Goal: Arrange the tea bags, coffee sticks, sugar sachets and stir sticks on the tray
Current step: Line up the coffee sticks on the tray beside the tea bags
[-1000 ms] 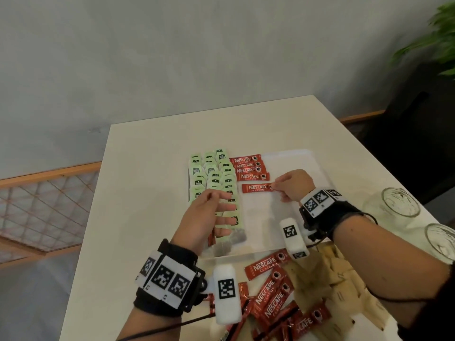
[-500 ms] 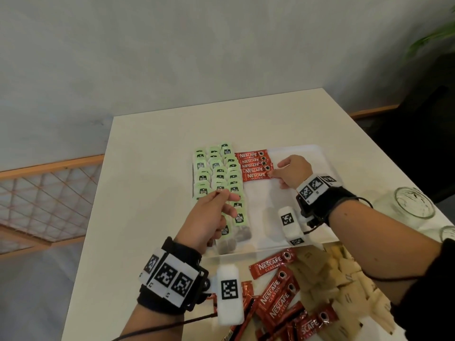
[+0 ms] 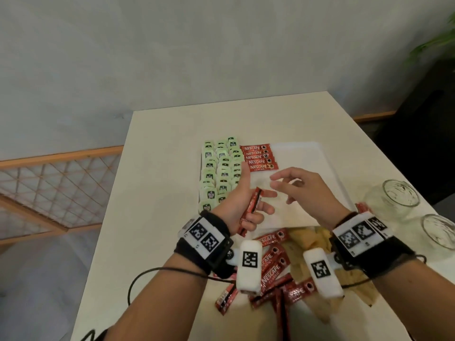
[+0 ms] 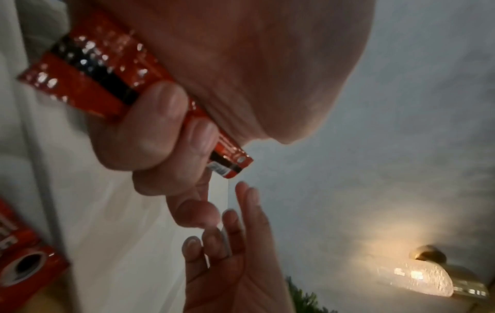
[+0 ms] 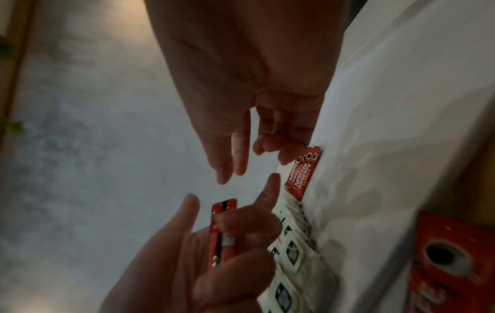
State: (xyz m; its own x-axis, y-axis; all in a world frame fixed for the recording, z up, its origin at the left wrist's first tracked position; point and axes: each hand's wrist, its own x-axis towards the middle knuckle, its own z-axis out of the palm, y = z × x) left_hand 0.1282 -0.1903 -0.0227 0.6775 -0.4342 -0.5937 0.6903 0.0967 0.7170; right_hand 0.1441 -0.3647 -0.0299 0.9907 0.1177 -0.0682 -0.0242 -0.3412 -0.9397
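A person's left hand (image 3: 242, 205) is gripping a red coffee stick (image 3: 251, 209) over the tray (image 3: 307, 153), fingers curled round it, while the right hand (image 3: 305, 190) is reaching in, fingers loosely spread and empty. Likely next: handing it over to join the coffee row (image 3: 258, 158) at the tray's far edge.

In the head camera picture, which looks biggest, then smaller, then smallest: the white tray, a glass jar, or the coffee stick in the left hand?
1. White tray, plainly largest.
2. Glass jar.
3. Coffee stick held in the left hand, thin and smallest.
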